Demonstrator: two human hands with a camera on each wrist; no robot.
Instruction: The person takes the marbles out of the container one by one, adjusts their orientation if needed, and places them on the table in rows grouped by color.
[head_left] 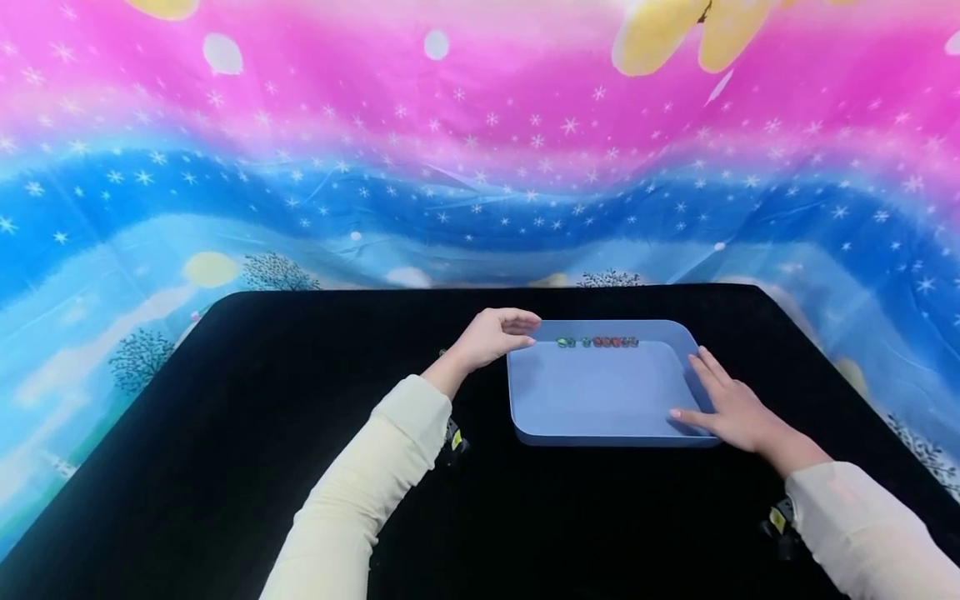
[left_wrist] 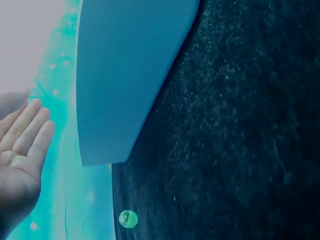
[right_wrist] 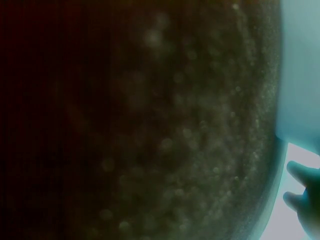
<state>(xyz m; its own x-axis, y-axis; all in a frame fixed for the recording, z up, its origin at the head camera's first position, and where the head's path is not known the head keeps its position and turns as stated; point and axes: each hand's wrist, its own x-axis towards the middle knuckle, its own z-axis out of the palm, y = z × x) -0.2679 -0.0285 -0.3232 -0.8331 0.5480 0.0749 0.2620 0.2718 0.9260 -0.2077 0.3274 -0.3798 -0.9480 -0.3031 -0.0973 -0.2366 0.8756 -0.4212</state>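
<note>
A blue-grey rectangular tray [head_left: 600, 440] lies on the black table, with a row of small green and reddish glass marbles [head_left: 607, 342] along its far side. At the tray's far left corner is my left hand [head_left: 487, 340], fingers straight and fingertips at the rim. The left wrist view shows that palm [left_wrist: 22, 165] beside the tray wall [left_wrist: 125, 80]. My right hand [head_left: 738, 412] lies over the right rim with fingers spread, its thumb reaching over the tray's inside. One green marble [left_wrist: 128, 219] sits on the table outside the tray, near my left wrist.
A black cloth [head_left: 300, 358] covers the table. Behind it hangs a pink and blue curtain [head_left: 480, 167] with snowflakes, close to the table's far edge. Small black devices hang under both sleeves, one at the left cuff [head_left: 454, 442].
</note>
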